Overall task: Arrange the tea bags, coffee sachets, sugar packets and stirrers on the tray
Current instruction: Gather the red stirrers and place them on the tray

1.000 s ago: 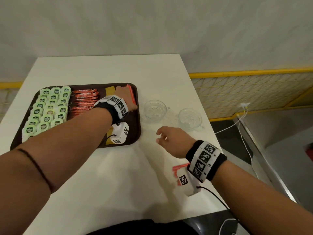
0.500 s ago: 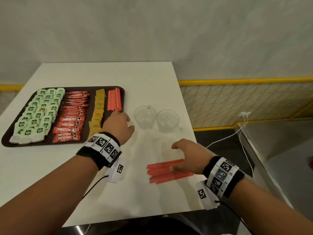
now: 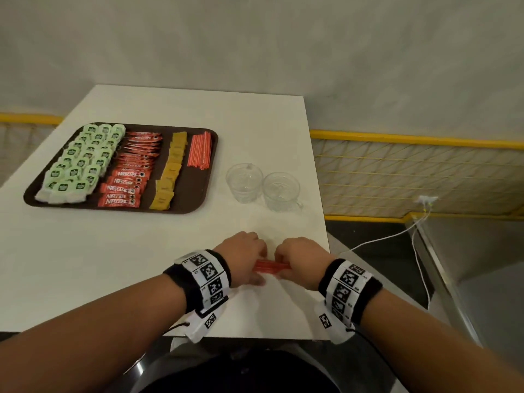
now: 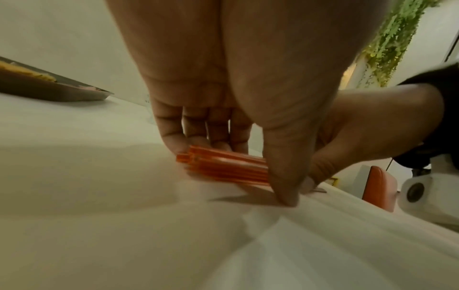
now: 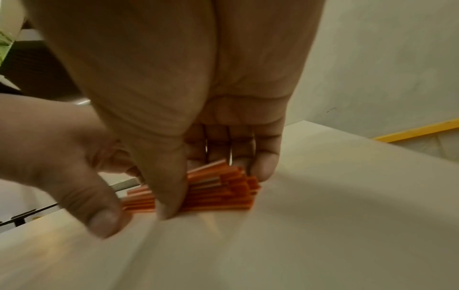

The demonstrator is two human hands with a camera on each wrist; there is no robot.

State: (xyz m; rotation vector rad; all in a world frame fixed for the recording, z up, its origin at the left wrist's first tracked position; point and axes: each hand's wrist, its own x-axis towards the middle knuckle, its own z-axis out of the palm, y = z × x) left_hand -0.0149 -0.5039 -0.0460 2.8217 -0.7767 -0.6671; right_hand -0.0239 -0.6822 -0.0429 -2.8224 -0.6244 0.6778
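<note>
While gathered near the front edge of the white table (image 3: 175, 114), clamped from both ends: a loose bundle of orange stirrers (image 3: 270, 266), lying flat on the tabletop. Left hand (image 3: 241, 258) curled over the bundle's left end, fingers behind and thumb in front, thumb tip down on the table. Right hand (image 3: 300, 259) curled the same way over the right end, fingers (image 5: 264, 166) behind the uneven stirrer ends, thumb pressed against the near side. Hands close together, only a short stretch of orange showing between them in the head view. Farther back and to the left, well apart from the hands: a dark brown tray (image 3: 202, 191) carrying four rows, left to right: green-and-white tea bags (image 3: 82, 163), red Nescafé coffee sachets (image 3: 131, 171), yellow sugar packets (image 3: 170, 171), and a second group of orange stirrers (image 3: 200, 150) at the right edge. Just right of the tray, side by side on the bare table: two clear glass cups (image 3: 262, 187). Black bands with black-and-white markers (image 3: 208, 275) on both wrists.
</note>
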